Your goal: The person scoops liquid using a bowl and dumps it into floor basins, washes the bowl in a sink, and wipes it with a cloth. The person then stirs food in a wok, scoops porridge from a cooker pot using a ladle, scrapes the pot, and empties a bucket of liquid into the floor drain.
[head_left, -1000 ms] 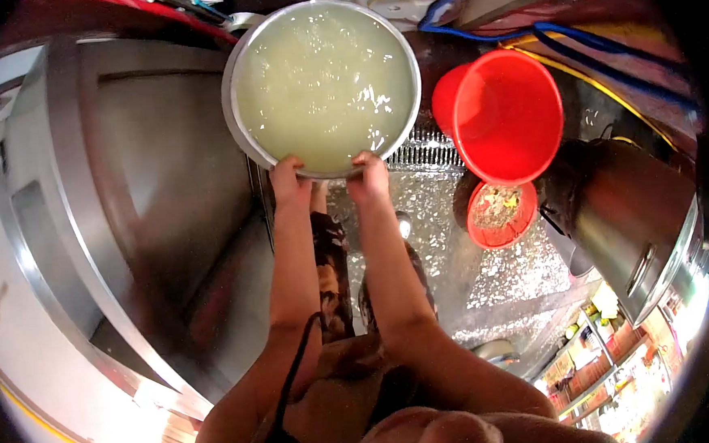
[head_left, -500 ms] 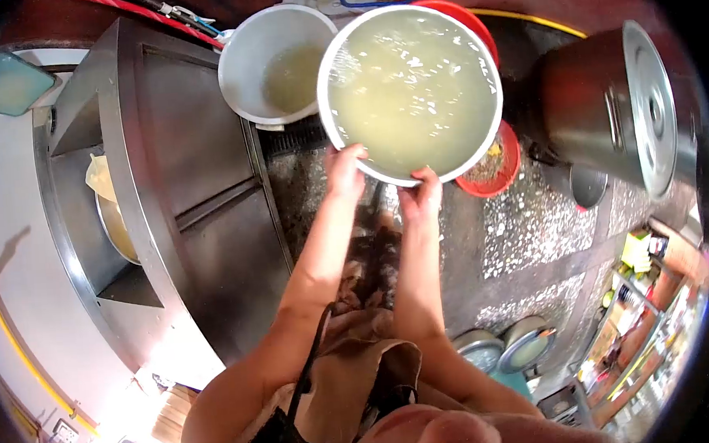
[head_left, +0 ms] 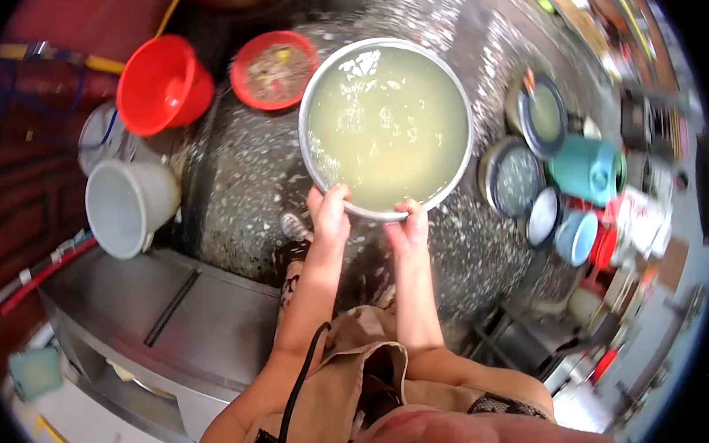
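Observation:
Both of my hands grip the near rim of a large round metal basin [head_left: 311, 161], held out in front of me above the floor. Cloudy yellow-green liquid [head_left: 385, 130] fills it nearly to the brim, with bright reflections on the surface. My left hand [head_left: 330, 215] is closed on the rim at the near left, thumb over the edge. A short way along, my right hand [head_left: 408, 225] grips it in the same manner. The fingers beneath the basin are hidden.
Left of me stand a red bucket [head_left: 160, 87], a white bucket [head_left: 118, 207] and a steel counter [head_left: 214, 311]. Beyond the basin is a red tub [head_left: 249, 90] holding scraps. To the right sit two pots of liquid [head_left: 516, 181], a teal container [head_left: 578, 167] and several bowls. The speckled floor looks wet.
My view has swung to the right, and the basin has come along in both hands. The buckets and counter now lie farther left; the pots on the right have come closer into view.

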The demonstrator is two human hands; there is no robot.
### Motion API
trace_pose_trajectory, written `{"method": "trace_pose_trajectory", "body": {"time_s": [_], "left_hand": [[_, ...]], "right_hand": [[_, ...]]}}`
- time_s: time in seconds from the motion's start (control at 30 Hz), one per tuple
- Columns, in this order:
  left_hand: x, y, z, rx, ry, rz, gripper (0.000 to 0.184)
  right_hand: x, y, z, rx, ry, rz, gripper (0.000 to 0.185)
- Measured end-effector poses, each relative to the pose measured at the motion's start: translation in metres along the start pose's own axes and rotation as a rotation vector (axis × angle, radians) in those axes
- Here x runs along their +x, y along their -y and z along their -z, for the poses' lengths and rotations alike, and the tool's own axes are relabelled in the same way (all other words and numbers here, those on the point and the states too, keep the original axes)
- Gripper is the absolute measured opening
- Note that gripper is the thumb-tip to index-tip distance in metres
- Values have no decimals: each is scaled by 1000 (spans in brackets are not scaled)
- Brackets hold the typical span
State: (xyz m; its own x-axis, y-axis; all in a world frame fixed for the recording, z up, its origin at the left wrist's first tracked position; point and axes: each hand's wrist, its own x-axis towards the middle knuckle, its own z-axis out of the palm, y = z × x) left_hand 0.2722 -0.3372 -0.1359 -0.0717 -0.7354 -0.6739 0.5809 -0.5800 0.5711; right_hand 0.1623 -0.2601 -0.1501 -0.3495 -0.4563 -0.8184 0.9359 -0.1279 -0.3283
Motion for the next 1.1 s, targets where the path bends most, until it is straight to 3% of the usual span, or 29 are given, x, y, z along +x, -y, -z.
{"method": "trace_pose_trajectory", "body": {"time_s": [0.07, 0.13, 0.17, 0.2, 0.27, 0.53, 0.83, 0.93, 1.1], "left_hand": [[-16, 63, -31, 99, 41, 62, 21], [-35, 122, -58, 121, 292, 63, 34], [-52, 146, -89, 221, 159, 136, 36], [-62, 178, -105, 281, 190, 175, 39], [-89, 243, -145, 324, 176, 225, 35], [-145, 483, -249, 536, 459, 548, 37], [-173, 726, -298, 905, 485, 766, 33], [-183, 788, -302, 1002, 386, 780, 33], [-192, 846, -312, 1191, 437, 861, 35]], "right_hand": [[-4, 57, 39, 93, -11, 64, 40], [-6, 114, 82, 133, -22, 112, 41], [-6, 144, 107, 161, 2, 108, 42], [0, 170, 142, 222, 67, 98, 38], [-12, 227, 180, 305, -182, 188, 33], [1, 397, 348, 628, -337, 491, 34], [40, 517, 520, 845, -613, 519, 33], [63, 535, 576, 913, -663, 479, 38], [71, 568, 617, 966, -744, 412, 46]]}}
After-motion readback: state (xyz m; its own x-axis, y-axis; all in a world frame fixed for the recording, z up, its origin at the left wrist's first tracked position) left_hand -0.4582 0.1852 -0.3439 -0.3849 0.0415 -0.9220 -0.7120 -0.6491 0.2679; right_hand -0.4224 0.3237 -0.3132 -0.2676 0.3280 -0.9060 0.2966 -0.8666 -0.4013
